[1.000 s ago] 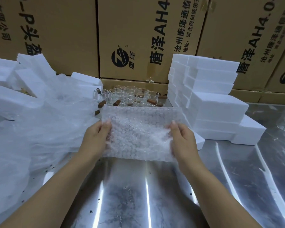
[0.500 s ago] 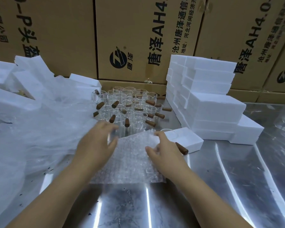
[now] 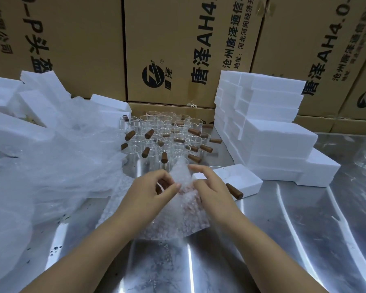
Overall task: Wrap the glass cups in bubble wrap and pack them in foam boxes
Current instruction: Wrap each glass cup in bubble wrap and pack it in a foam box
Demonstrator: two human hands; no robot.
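Left of the bubble wrap sheet (image 3: 173, 210), the left hand (image 3: 151, 192) pinches the sheet's raised edge and seems to hold a brown-handled glass cup (image 3: 160, 186) under its fingers. The sheet lies on the metal table (image 3: 283, 240) between both hands, its long axis running from the person toward the cluster of glass cups (image 3: 167, 138). Right of the sheet, the right hand (image 3: 211, 192) grips the sheet's other side, and beyond it an open foam box (image 3: 241, 181) holds another cup.

A clear bubble wrap sheet (image 3: 178, 216) lies on the metal table, its far edge lifted. Behind it, clear glass cups with brown wooden handles (image 3: 167, 140) stand clustered upright. White rectangular foam boxes (image 3: 268, 132) are stacked at the right; one open foam box (image 3: 241, 180) holds a cup.
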